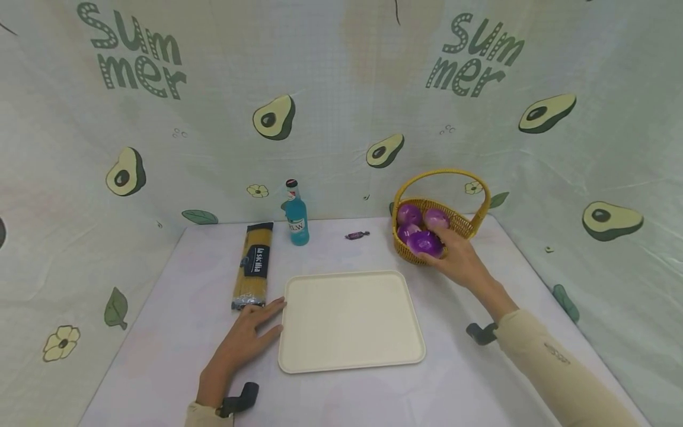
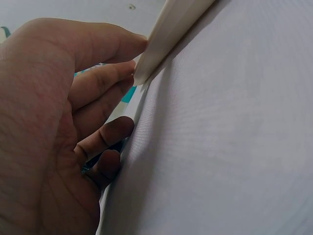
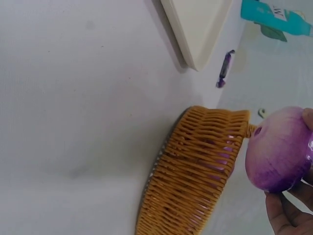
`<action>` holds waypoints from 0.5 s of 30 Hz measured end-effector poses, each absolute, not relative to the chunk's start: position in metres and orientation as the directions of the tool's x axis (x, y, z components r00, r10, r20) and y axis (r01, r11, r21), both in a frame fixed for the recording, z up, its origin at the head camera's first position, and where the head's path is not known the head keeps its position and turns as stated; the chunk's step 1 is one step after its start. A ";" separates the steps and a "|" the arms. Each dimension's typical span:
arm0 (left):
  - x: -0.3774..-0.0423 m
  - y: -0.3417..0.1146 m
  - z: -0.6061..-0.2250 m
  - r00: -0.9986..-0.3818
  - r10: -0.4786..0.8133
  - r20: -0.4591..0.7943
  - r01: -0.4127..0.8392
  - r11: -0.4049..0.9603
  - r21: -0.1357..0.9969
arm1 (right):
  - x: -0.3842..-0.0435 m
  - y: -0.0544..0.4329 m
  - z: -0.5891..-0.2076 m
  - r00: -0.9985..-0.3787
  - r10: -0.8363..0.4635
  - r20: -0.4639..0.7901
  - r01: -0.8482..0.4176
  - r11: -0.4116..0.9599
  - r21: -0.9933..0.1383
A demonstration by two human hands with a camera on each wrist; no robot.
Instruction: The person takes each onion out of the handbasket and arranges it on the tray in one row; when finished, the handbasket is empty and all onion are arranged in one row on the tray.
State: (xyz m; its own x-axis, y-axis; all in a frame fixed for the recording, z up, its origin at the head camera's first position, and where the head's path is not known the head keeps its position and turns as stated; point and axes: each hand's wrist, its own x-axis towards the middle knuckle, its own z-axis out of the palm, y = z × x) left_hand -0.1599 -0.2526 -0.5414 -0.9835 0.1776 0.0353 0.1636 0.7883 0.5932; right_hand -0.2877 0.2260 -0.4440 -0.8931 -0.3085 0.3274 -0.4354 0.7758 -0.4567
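In the head view, the person's right grip (image 1: 460, 256) comes in over the near right side of a wicker basket (image 1: 401, 248) and holds a purple onion (image 1: 425, 243). The onion is at the basket's near side, with three other onions (image 1: 409, 214) close behind it. A cream tray (image 1: 352, 323) lies on the counter (image 1: 453, 356), to the left of this grip and nearer the person; its long axis runs left to right. The line from onion to tray therefore goes leftward and toward the person, over the basket's rim, and the tray's far right corner is the part closest to the basket, though the two stand apart. The left grip (image 1: 242, 341) is across the tray from the onion, so the right one is much the nearer.

In the left wrist view, the left grip is loosely spread: thumb and index fingertips touch the tray's edge, while the last two fingers bend clear of it.

In the right wrist view, the onion is pinched between thumb and fingers, just beyond the basket's rim. It is roundish, with no marked long axis. Whether its underside touches the other onions cannot be told.
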 end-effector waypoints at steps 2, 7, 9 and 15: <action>-0.160 -0.253 -0.542 -0.983 0.178 0.036 0.164 0.788 0.593 | -0.287 0.224 -0.444 -0.885 -0.315 0.342 -0.450 0.768 -0.456; -0.159 -0.253 -0.541 -0.983 0.180 0.042 0.169 0.785 0.596 | -0.284 0.219 -0.445 -0.874 -0.328 0.358 -0.470 0.757 -0.455; -0.159 -0.252 -0.540 -0.983 0.181 0.044 0.172 0.788 0.591 | -0.282 0.217 -0.445 -0.876 -0.329 0.353 -0.468 0.757 -0.457; -0.159 -0.253 -0.540 -0.983 0.180 0.038 0.167 0.793 0.586 | -0.279 0.213 -0.447 -0.873 -0.339 0.350 -0.474 0.758 -0.448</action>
